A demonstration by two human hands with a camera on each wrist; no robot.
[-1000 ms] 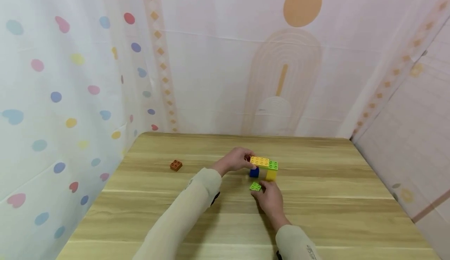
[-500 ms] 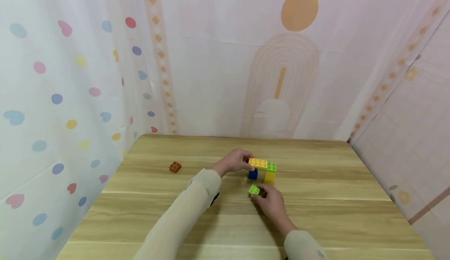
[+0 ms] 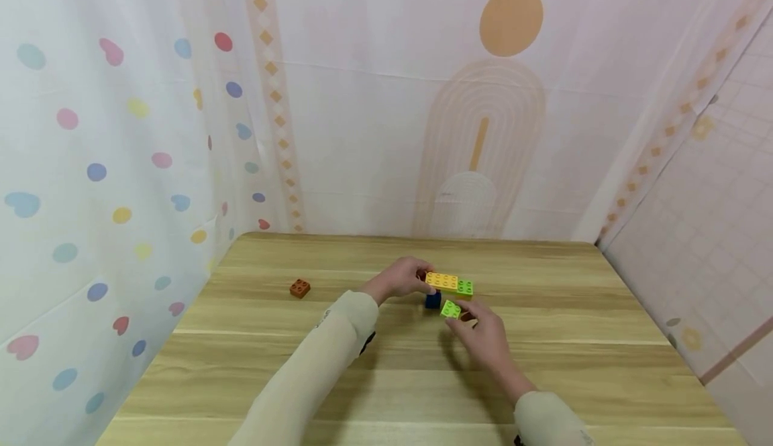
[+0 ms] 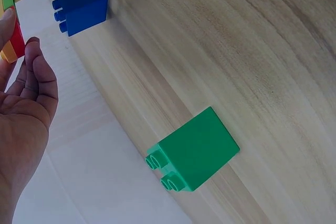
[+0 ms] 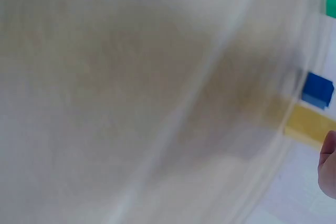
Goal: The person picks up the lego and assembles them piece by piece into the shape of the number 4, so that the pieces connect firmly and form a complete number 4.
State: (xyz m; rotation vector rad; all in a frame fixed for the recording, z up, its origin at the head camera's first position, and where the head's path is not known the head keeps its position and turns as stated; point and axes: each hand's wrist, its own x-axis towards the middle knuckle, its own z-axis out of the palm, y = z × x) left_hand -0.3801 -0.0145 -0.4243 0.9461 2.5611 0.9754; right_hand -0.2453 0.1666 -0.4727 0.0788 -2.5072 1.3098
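My left hand (image 3: 403, 277) grips the left end of a raised row with a yellow brick (image 3: 441, 280) and a green brick (image 3: 465, 287). The left wrist view shows its fingers around a red brick (image 4: 17, 40). Below the row is a blue brick (image 3: 433, 300), also visible in the left wrist view (image 4: 83, 8). In front of the row, my right hand (image 3: 486, 335) pinches a light green brick (image 3: 449, 310) between thumb and fingers. A yellow brick (image 5: 308, 124) lies beside my right hand's visible edge in the right wrist view.
An orange-brown brick (image 3: 300, 288) sits on the wooden table (image 3: 398, 392), left of my left hand. A darker green brick (image 4: 197, 150) stands on the table in the left wrist view. Patterned curtains (image 3: 362, 131) hang behind and beside the table.
My right hand has carried the light green brick up and to the right, closer to the row, and now hides the yellow upright support. The left hand has kept its grip.
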